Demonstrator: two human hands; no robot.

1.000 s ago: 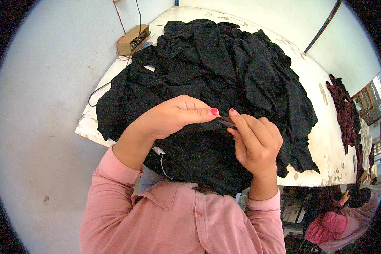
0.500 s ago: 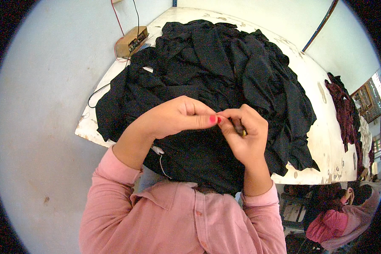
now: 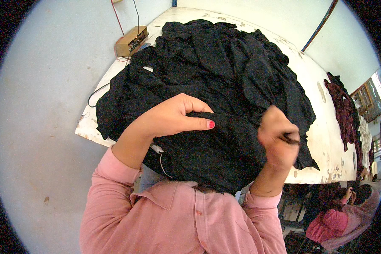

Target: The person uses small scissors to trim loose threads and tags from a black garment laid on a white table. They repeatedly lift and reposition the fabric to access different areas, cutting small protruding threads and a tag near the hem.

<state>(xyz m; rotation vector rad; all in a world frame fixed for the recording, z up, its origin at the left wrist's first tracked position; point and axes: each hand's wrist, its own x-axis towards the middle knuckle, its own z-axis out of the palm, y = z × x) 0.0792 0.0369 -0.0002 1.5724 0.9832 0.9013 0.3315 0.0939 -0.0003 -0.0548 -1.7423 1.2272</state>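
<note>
My left hand (image 3: 173, 116) pinches the edge of a black cloth (image 3: 224, 146) between thumb and fingers, over the near part of a big heap of black fabric (image 3: 211, 63). To the right, my right hand (image 3: 278, 137) is closed and smeared by motion. A small dark tool (image 3: 288, 138) shows in its palm; its exact kind is too blurred to name. The cloth's upper edge runs from the left hand toward the right one, but whether the right fingertips also grip it cannot be made out.
The heap lies on a stained white table (image 3: 326, 144) against a pale wall. A brown box with wires (image 3: 132, 41) stands at the back left. A white tag with a string (image 3: 158, 149) hangs by my left forearm. Maroon garments (image 3: 340, 110) and a person in pink (image 3: 334, 222) are at the right.
My right hand has moved away to the right from my left fingertips, where the two hands met before. The left hand stays in nearly the same place, holding the cloth.
</note>
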